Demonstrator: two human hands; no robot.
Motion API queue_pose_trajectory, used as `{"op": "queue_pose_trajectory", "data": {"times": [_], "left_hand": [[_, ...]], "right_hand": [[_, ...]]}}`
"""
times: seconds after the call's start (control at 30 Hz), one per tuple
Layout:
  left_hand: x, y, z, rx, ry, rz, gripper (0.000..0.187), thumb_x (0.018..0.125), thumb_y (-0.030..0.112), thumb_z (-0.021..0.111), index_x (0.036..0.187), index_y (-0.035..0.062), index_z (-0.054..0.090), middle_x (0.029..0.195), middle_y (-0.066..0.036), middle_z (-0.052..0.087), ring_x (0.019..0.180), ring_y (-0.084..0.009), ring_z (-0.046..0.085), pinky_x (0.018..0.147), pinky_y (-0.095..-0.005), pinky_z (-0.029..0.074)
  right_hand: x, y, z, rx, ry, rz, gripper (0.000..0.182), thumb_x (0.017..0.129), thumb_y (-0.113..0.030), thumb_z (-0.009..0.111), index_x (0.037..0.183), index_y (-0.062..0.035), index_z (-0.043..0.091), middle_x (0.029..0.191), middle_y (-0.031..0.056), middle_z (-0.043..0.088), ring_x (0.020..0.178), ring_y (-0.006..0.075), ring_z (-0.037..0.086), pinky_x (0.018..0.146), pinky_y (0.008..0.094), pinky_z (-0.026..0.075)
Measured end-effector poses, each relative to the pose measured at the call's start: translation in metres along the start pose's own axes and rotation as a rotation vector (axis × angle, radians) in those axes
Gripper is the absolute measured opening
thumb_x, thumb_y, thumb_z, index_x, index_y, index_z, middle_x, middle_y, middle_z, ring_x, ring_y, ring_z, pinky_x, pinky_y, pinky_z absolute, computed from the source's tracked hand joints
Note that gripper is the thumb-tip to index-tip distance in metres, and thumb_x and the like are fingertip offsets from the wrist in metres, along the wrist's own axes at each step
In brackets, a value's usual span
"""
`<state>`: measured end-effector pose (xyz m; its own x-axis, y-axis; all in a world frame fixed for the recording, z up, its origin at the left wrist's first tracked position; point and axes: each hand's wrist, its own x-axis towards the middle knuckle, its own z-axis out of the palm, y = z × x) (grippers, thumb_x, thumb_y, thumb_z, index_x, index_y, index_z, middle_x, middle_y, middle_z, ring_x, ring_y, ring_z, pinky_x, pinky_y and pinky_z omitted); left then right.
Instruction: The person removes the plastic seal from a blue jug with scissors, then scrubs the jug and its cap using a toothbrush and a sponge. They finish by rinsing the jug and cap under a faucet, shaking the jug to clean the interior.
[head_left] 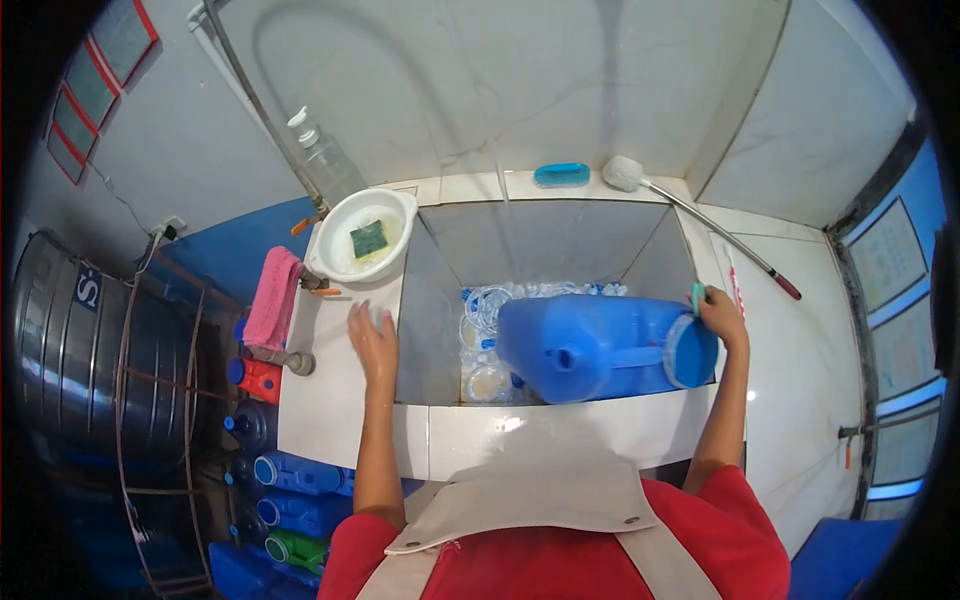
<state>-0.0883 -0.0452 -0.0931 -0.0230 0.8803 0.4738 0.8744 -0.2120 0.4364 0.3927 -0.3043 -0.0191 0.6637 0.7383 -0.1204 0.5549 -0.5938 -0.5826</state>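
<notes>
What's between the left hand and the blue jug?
From left hand to jug, the head view shows white rim, grey sink wall, then clear plastic things.

ribbed tank [85,345], far left | pink cloth [271,300], right of it | red-edged panels [92,90], upper left wall [190,140]

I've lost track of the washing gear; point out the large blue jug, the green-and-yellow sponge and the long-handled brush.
Large blue jug [605,322]: head view, side of its body.
Green-and-yellow sponge [369,239]: head view, its green face.
Long-handled brush [623,174]: head view, its white head.
</notes>
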Motion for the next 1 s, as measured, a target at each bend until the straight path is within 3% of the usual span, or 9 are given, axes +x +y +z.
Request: {"op": "queue_pose_trajectory", "data": {"times": [0.07,0.3,0.43,0.47,0.6,0.67,0.73,0.9,1.0], "left_hand": [[-0.002,0.044,-0.009,-0.503,-0.132,0.187,0.033,0.086,0.014,0.054,0.115,-0.0019,0.051,0.116,-0.018,0.053,0.113,-0.0335,0.047,0.096,-0.038,0.036],[-0.052,0.173,-0.018,-0.969,-0.569,0.319,0.024,0.089,0.014,0.052,0.107,-0.0003,0.058,0.11,-0.015,0.058,0.106,-0.0279,0.055,0.092,-0.0329,0.04],[-0.073,0.15,0.006,-1.072,-0.628,0.314,0.022,0.09,0.013,0.05,0.105,-0.0001,0.061,0.107,-0.014,0.061,0.102,-0.0255,0.057,0.089,-0.031,0.042],[-0.078,0.146,0.005,-1.094,-0.593,0.235,0.022,0.091,0.012,0.05,0.104,-0.0001,0.062,0.105,-0.013,0.062,0.101,-0.0245,0.058,0.089,-0.0306,0.042],[-0.093,0.142,0.005,-1.091,-0.581,-0.018,0.025,0.092,0.011,0.047,0.111,0.0,0.059,0.11,-0.012,0.061,0.105,-0.022,0.056,0.092,-0.0311,0.04],[-0.106,0.141,0.001,-1.073,-0.556,-0.1,0.028,0.093,0.012,0.046,0.117,-0.0007,0.054,0.119,-0.015,0.054,0.112,-0.0246,0.051,0.096,-0.0328,0.037],[-0.127,0.133,-0.006,-1.052,-0.544,-0.178,0.033,0.093,0.012,0.045,0.123,-0.0014,0.049,0.128,-0.018,0.048,0.119,-0.0272,0.046,0.099,-0.0344,0.034],[-0.132,0.126,-0.036,-0.71,-0.463,0.295,0.059,0.09,0.029,0.053,0.136,0.0001,0.031,0.144,-0.025,0.018,0.133,-0.0382,0.023,0.107,-0.0432,0.022],[-0.095,0.147,-0.047,-0.502,-0.499,0.678,0.07,0.082,0.038,0.062,0.135,0.0031,0.034,0.14,-0.024,0.026,0.128,-0.041,0.03,0.102,-0.0469,0.028]], "right_hand": [[-0.007,-0.033,0.006,0.133,-0.132,-0.072,0.039,0.084,-0.036,0.059,0.094,0.0018,0.06,0.077,0.0134,0.062,0.07,0.0192,0.058,0.066,0.0313,0.045],[-0.053,-0.128,0.091,0.701,-0.454,-0.314,0.035,0.09,-0.031,0.054,0.104,0.001,0.053,0.1,0.0122,0.064,0.092,0.0164,0.059,0.082,0.0283,0.045],[-0.093,-0.159,0.159,0.766,-0.048,-0.514,0.026,0.092,-0.021,0.051,0.105,0.0015,0.048,0.101,0.0133,0.064,0.097,0.0244,0.061,0.083,0.0331,0.046],[-0.099,-0.163,0.165,0.716,0.137,-0.626,0.024,0.092,-0.018,0.05,0.106,0.0009,0.047,0.1,0.014,0.064,0.097,0.0271,0.062,0.081,0.0344,0.047],[-0.084,-0.16,0.169,0.717,0.098,-0.545,0.026,0.09,-0.018,0.053,0.108,-0.0009,0.046,0.098,0.0162,0.064,0.096,0.0307,0.062,0.078,0.0362,0.048],[-0.078,-0.17,0.155,0.634,-0.144,-0.446,0.023,0.091,-0.018,0.05,0.104,0.0013,0.049,0.097,0.0149,0.065,0.096,0.0224,0.062,0.082,0.0315,0.047],[-0.055,-0.182,0.151,0.601,-0.333,-0.539,0.025,0.09,-0.021,0.051,0.103,0.0006,0.049,0.094,0.0161,0.065,0.092,0.0268,0.063,0.077,0.0333,0.048],[-0.008,-0.217,0.175,0.291,-0.765,-0.75,0.027,0.091,-0.025,0.048,0.099,0.0003,0.053,0.089,0.0167,0.065,0.086,0.028,0.064,0.073,0.0328,0.049],[0.007,-0.216,0.189,0.679,-0.977,-0.495,0.029,0.091,-0.028,0.049,0.101,-0.0011,0.052,0.091,0.0164,0.064,0.087,0.025,0.063,0.077,0.0319,0.049]]}}
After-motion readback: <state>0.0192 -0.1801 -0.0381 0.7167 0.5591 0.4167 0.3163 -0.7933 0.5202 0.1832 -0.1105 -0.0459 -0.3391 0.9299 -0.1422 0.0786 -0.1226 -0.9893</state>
